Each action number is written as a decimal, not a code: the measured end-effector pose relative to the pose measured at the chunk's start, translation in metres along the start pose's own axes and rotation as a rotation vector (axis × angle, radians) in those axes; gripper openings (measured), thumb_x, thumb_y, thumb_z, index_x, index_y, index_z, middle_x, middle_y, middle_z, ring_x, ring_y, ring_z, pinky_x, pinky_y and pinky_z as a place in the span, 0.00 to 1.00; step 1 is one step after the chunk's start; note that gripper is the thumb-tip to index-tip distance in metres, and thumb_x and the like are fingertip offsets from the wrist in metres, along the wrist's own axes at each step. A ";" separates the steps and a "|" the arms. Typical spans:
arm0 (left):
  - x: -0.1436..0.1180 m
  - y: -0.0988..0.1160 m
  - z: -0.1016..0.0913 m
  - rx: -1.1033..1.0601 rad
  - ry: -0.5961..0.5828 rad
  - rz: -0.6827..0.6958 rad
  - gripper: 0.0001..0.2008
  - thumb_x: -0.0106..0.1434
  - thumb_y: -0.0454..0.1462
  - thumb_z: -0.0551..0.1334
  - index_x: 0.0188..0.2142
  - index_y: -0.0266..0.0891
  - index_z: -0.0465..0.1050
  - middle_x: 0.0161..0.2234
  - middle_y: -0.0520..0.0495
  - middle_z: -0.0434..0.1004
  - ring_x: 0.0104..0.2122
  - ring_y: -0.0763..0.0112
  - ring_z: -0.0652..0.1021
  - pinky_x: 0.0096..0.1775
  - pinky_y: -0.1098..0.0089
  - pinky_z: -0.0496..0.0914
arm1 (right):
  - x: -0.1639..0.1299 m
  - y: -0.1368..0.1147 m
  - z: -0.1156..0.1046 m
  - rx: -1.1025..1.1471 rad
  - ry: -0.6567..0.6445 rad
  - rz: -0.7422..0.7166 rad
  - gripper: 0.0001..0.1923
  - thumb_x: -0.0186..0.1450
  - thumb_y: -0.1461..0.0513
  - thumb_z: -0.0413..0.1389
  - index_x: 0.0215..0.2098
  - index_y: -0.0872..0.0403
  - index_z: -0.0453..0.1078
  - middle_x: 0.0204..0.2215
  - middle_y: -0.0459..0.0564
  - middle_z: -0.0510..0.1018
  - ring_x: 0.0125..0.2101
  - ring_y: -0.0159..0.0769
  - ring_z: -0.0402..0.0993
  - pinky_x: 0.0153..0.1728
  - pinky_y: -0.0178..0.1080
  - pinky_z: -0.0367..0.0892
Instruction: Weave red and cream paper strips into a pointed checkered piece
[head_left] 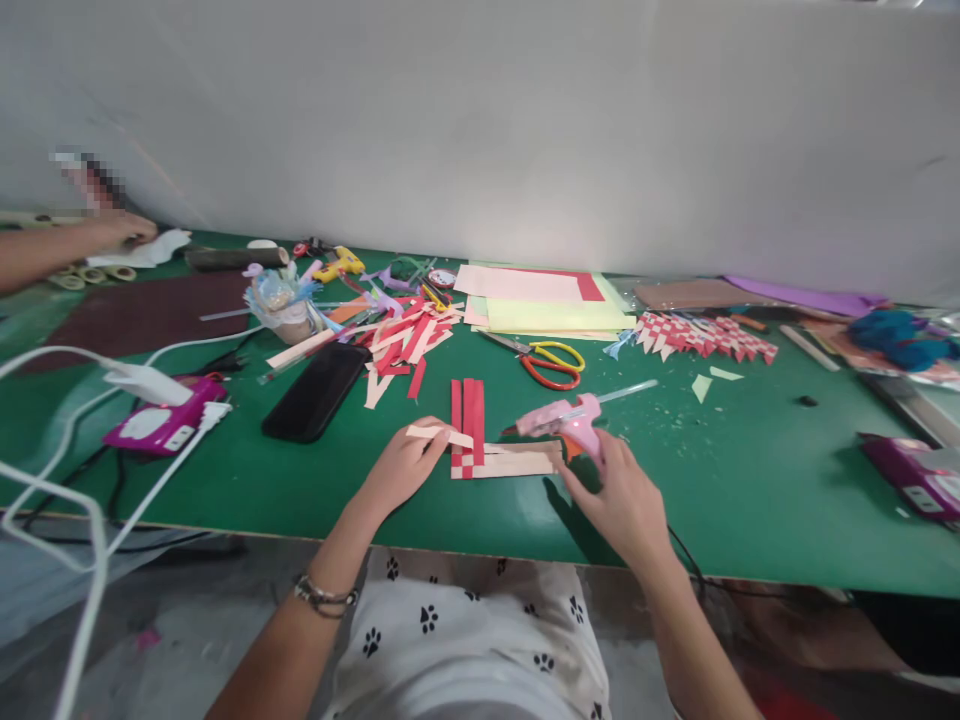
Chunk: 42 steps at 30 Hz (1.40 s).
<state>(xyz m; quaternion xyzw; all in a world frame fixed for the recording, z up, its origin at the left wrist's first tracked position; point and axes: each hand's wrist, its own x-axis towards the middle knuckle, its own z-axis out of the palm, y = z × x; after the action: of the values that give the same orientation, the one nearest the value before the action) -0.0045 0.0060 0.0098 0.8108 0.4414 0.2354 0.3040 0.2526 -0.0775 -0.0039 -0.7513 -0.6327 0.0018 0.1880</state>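
Note:
My left hand [405, 462] pinches a pale paper strip [459, 437] over the left side of a small red-and-pale paper weave. Upright red strips [469, 405] cross pale strips [517, 464] there, with a checkered patch at the lower left corner. My right hand [621, 500] is closed round the handle of a pink hot glue gun [555, 415], whose nozzle points left toward the red strips. A glue stick [628, 391] sticks out of its back. One finger of that hand comes close to the right ends of the pale strips; whether it touches them I cannot tell.
Scissors [553, 364], a paper stack [555, 312] and finished checkered pieces [697, 336] lie beyond. Loose strips [420, 325], a black phone [318, 392] and a purple power strip [169, 418] with white cables are left. Another person's hand [131, 228] is far left.

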 end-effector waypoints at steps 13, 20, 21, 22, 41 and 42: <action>-0.001 0.000 0.001 0.002 -0.002 -0.023 0.21 0.68 0.40 0.43 0.39 0.41 0.74 0.40 0.48 0.73 0.42 0.67 0.72 0.46 0.70 0.64 | 0.002 -0.025 0.009 -0.128 0.000 -0.128 0.21 0.64 0.53 0.48 0.51 0.55 0.58 0.37 0.52 0.72 0.34 0.38 0.71 0.21 0.33 0.58; -0.001 -0.001 0.003 0.047 0.010 -0.029 0.19 0.68 0.40 0.44 0.37 0.39 0.73 0.40 0.46 0.72 0.41 0.67 0.72 0.44 0.69 0.65 | 0.002 -0.026 0.005 -0.154 -0.039 -0.134 0.18 0.65 0.56 0.46 0.51 0.55 0.58 0.36 0.51 0.71 0.34 0.37 0.70 0.22 0.33 0.57; -0.001 -0.001 0.004 0.049 0.008 -0.034 0.19 0.68 0.40 0.44 0.37 0.39 0.73 0.40 0.46 0.72 0.41 0.66 0.72 0.44 0.69 0.65 | 0.002 -0.026 0.004 -0.156 -0.040 -0.135 0.18 0.65 0.57 0.46 0.51 0.55 0.58 0.36 0.51 0.71 0.34 0.37 0.70 0.22 0.33 0.57; -0.001 -0.001 0.004 0.051 0.008 -0.040 0.19 0.68 0.41 0.44 0.37 0.39 0.73 0.39 0.46 0.72 0.40 0.66 0.72 0.43 0.69 0.65 | 0.002 -0.026 0.004 -0.159 -0.039 -0.136 0.17 0.66 0.57 0.46 0.51 0.56 0.58 0.36 0.51 0.71 0.34 0.37 0.70 0.22 0.33 0.57; -0.001 -0.003 0.007 0.039 0.012 0.003 0.22 0.68 0.42 0.43 0.38 0.39 0.74 0.39 0.44 0.72 0.42 0.65 0.71 0.45 0.66 0.65 | -0.005 0.003 -0.006 -0.228 -0.015 -0.056 0.16 0.67 0.58 0.43 0.52 0.54 0.58 0.36 0.52 0.71 0.32 0.35 0.69 0.20 0.33 0.54; -0.001 -0.003 0.007 0.037 0.010 0.001 0.22 0.68 0.42 0.43 0.38 0.39 0.74 0.40 0.44 0.72 0.42 0.65 0.71 0.45 0.66 0.64 | -0.005 0.005 -0.007 -0.233 -0.013 -0.051 0.16 0.67 0.58 0.43 0.51 0.54 0.58 0.37 0.52 0.72 0.32 0.35 0.69 0.21 0.33 0.54</action>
<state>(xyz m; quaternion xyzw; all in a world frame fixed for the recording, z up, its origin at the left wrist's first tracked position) -0.0020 0.0047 0.0026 0.8153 0.4467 0.2316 0.2865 0.2578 -0.0846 -0.0002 -0.7516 -0.6488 -0.0714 0.0954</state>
